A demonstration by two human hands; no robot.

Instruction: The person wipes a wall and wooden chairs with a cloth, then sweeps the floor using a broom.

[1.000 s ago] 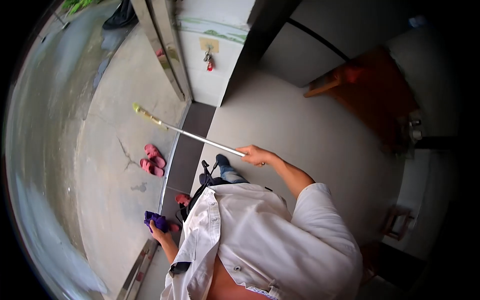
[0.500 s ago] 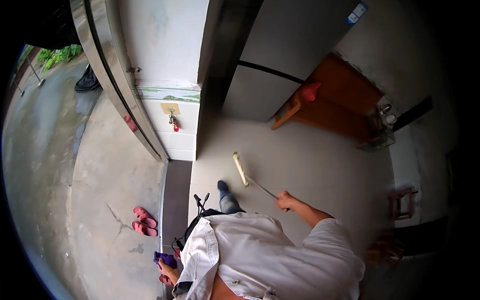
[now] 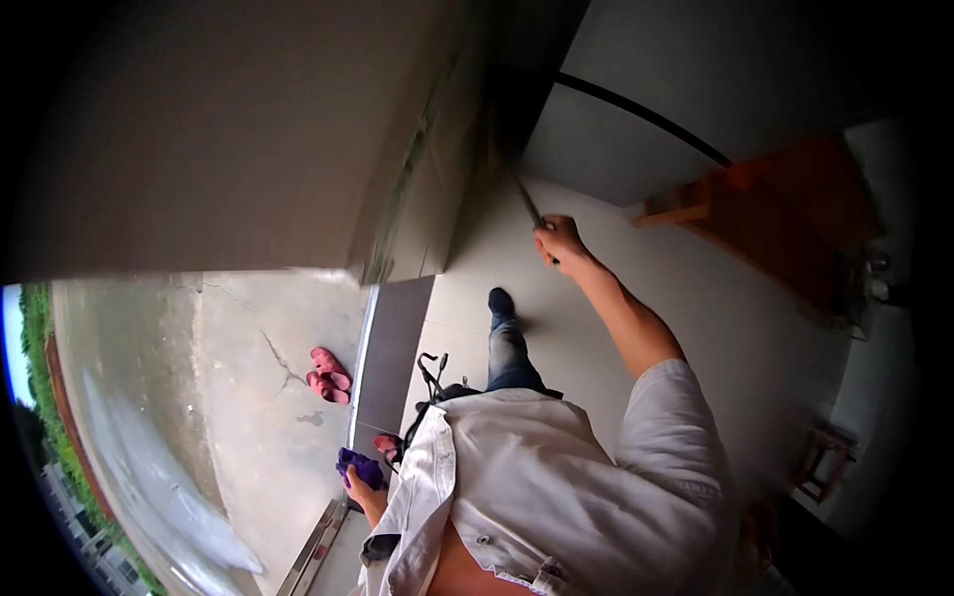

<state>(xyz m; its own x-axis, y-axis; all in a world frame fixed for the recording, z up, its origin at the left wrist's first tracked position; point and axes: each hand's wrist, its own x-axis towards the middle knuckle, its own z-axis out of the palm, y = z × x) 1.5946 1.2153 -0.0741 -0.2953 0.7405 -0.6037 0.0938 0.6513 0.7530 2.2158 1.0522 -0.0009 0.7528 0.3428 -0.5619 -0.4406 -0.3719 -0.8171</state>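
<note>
My right hand (image 3: 562, 244) is wrapped round the thin handle (image 3: 528, 201) of a T-shaped, squeegee-like tool. It reaches forward toward the dark gap between the wall corner and the grey fridge. The tool's head is lost in shadow and blur there; half a second ago it showed as a long cream bar. Low on the left, my left hand (image 3: 362, 487) grips a bunched purple cloth (image 3: 357, 465) beside my hip, over the doorway threshold.
A wall (image 3: 248, 139) stands close at upper left, with the grey fridge (image 3: 636, 129) ahead. The orange-brown wooden furniture (image 3: 785, 223) is to the right, a small stool (image 3: 824, 462) lower down. Pink slippers (image 3: 329, 375) lie outside the threshold (image 3: 393, 338).
My right hand has moved forward and up with the tool, whose head has gone into the dark gap. The view has turned and come closer to the wall. My left hand keeps the purple cloth.
</note>
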